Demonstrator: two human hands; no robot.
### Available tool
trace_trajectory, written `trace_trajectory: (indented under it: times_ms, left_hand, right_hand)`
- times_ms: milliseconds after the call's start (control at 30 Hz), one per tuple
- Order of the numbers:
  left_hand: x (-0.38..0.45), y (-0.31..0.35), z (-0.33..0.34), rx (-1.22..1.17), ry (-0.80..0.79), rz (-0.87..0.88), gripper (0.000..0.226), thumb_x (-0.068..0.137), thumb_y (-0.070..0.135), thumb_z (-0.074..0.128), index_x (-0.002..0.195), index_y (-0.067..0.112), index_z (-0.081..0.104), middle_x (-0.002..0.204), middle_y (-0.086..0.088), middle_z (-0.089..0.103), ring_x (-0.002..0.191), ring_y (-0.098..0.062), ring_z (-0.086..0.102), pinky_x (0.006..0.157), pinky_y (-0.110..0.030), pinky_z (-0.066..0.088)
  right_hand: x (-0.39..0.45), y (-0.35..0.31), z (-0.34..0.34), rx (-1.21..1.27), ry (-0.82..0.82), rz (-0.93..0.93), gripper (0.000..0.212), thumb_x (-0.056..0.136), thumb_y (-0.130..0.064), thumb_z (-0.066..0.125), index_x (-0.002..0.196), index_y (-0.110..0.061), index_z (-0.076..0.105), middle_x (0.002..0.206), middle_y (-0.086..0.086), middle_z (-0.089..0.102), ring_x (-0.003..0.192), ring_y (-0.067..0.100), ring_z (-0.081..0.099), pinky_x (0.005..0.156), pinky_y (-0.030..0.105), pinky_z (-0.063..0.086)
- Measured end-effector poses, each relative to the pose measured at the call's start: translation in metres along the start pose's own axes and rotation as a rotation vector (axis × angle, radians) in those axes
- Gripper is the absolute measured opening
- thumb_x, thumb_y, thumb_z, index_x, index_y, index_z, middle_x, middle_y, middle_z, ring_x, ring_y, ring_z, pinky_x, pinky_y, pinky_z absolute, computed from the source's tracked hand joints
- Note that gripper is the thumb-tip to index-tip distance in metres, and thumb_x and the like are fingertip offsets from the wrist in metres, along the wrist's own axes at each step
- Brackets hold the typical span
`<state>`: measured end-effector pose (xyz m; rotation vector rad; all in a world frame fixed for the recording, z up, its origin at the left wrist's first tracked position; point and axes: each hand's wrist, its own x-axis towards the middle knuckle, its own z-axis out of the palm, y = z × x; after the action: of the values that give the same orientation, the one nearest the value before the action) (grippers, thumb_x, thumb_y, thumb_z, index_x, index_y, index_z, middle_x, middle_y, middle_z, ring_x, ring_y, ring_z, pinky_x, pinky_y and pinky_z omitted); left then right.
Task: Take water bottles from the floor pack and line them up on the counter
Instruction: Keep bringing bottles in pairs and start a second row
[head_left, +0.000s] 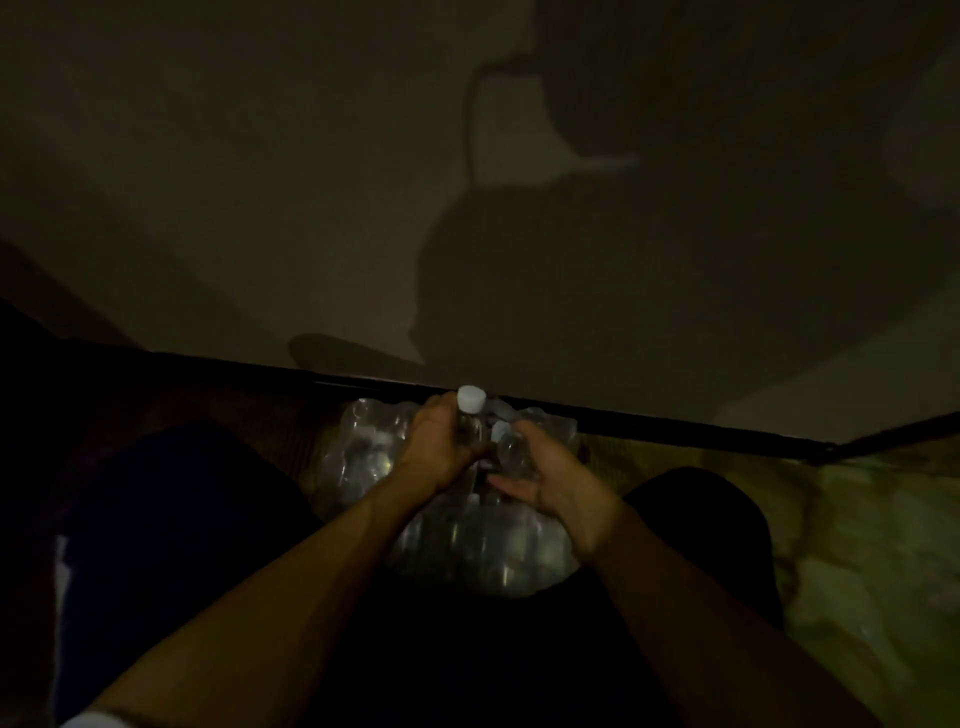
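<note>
— 2 hands in view; state of the fingers?

— Left hand (441, 441): fingers curled round the neck of an upright water bottle (470, 415), white cap (471, 399) showing above the fist. Right hand (550, 480): fingers curled about a second bottle (511, 449), which tilts toward the first; its pale cap sits just beside the left fist. Light is poor, so I cannot tell exactly how the right thumb lies.

— Where are the bottles?

— Both are over the far end of the shrink-wrapped floor pack (467, 540), still touching or just above it; I cannot tell which. The pack lies on the floor (857, 545) between the person's knees, its far edge near the dark baseboard (675, 423) at the foot of the wall (260, 182).

— Outward from there?

— 2 bare forearms run in from the bottom edge. Dark clothing covers both legs. The floor at the right is pale and mottled. The person's shadow falls on the wall.
</note>
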<state>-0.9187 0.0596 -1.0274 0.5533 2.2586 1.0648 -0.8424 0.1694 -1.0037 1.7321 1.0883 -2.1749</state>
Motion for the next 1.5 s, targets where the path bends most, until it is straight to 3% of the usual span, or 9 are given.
trace_trajectory:
  times_ms: [100, 400, 600, 767, 900, 1100, 1300, 1433, 1500]
  left_hand:
    - [0.003, 0.011, -0.004, -0.074, 0.02, -0.017, 0.055, 0.074, 0.015, 0.082, 0.124, 0.008, 0.059, 0.12, -0.008, 0.065, 0.112, -0.021, 0.062, 0.093, -0.022, 0.044]
    - [-0.011, 0.049, -0.029, -0.152, 0.016, -0.11, 0.067, 0.067, 0.024, 0.088, 0.125, 0.011, 0.058, 0.115, -0.004, 0.069, 0.103, -0.015, 0.064, 0.089, -0.024, 0.049]
    - [-0.046, 0.104, -0.069, -0.259, 0.013, -0.21, 0.062, 0.073, 0.032, 0.082, 0.126, 0.013, 0.058, 0.114, -0.003, 0.068, 0.102, -0.017, 0.066, 0.09, -0.037, 0.055]
    - [-0.082, 0.176, -0.107, -0.622, 0.046, -0.349, 0.042, 0.078, 0.02, 0.079, 0.116, 0.012, 0.063, 0.106, -0.006, 0.072, 0.093, -0.021, 0.071, 0.072, -0.031, 0.058]
    - [-0.109, 0.233, -0.14, -0.793, 0.048, -0.422, 0.03, 0.083, 0.025, 0.074, 0.11, 0.013, 0.066, 0.101, -0.009, 0.074, 0.088, -0.026, 0.073, 0.073, -0.039, 0.059]
    - [-0.144, 0.324, -0.196, -0.903, 0.074, -0.542, 0.037, 0.085, 0.043, 0.068, 0.101, 0.009, 0.065, 0.096, -0.011, 0.073, 0.085, -0.027, 0.072, 0.068, -0.041, 0.057]
    - [-0.171, 0.391, -0.254, -0.959, 0.053, -0.572, 0.077, 0.073, 0.069, 0.065, 0.122, 0.009, 0.061, 0.108, -0.014, 0.072, 0.088, -0.028, 0.074, 0.071, -0.043, 0.061]
    - [-0.184, 0.42, -0.283, -1.015, -0.118, -0.504, 0.068, 0.09, 0.07, 0.036, 0.107, 0.011, 0.066, 0.093, -0.012, 0.075, 0.072, -0.017, 0.075, 0.059, -0.031, 0.06]
    - [-0.186, 0.43, -0.293, -1.061, -0.164, -0.491, 0.067, 0.092, 0.069, 0.031, 0.093, 0.011, 0.065, 0.077, -0.009, 0.072, 0.068, -0.011, 0.071, 0.066, -0.035, 0.061]
  right_hand:
    - [-0.003, -0.01, -0.008, -0.038, -0.001, 0.031, 0.035, 0.093, -0.034, 0.06, 0.122, -0.013, 0.054, 0.105, 0.015, 0.059, 0.08, 0.026, 0.062, 0.069, 0.042, 0.059]
    - [-0.032, -0.023, -0.028, -0.251, 0.016, 0.143, 0.06, 0.085, -0.06, 0.058, 0.113, -0.008, 0.067, 0.08, 0.008, 0.07, 0.044, 0.014, 0.061, 0.035, 0.017, 0.044]
    - [-0.118, -0.048, -0.032, -0.291, 0.028, 0.221, 0.058, 0.085, -0.064, 0.055, 0.109, -0.012, 0.068, 0.075, 0.007, 0.069, 0.057, 0.012, 0.061, 0.039, 0.015, 0.04]
    - [-0.205, -0.074, -0.039, -0.27, -0.067, 0.147, 0.057, 0.084, -0.06, 0.058, 0.117, -0.013, 0.065, 0.086, 0.007, 0.07, 0.058, 0.01, 0.061, 0.045, 0.015, 0.041]
    - [-0.273, -0.097, -0.039, -0.24, -0.12, 0.09, 0.051, 0.083, -0.052, 0.064, 0.118, -0.015, 0.064, 0.075, 0.004, 0.068, 0.051, 0.007, 0.056, 0.05, 0.018, 0.038]
    - [-0.364, -0.138, -0.035, -0.185, -0.201, 0.014, 0.051, 0.079, -0.051, 0.07, 0.117, -0.017, 0.063, 0.092, 0.007, 0.07, 0.064, 0.011, 0.056, 0.064, 0.025, 0.044]
    - [-0.45, -0.173, -0.019, -0.098, -0.286, -0.099, 0.064, 0.073, -0.051, 0.075, 0.126, -0.021, 0.056, 0.108, 0.006, 0.072, 0.077, 0.015, 0.063, 0.061, 0.026, 0.043]
    - [-0.491, -0.194, -0.004, -0.004, -0.326, -0.159, 0.074, 0.078, -0.032, 0.077, 0.141, -0.021, 0.039, 0.12, 0.013, 0.068, 0.1, 0.023, 0.071, 0.071, 0.034, 0.057]
    - [-0.509, -0.203, 0.003, -0.043, -0.352, -0.216, 0.06, 0.083, -0.025, 0.073, 0.136, -0.019, 0.044, 0.122, 0.012, 0.066, 0.106, 0.025, 0.069, 0.088, 0.043, 0.056]
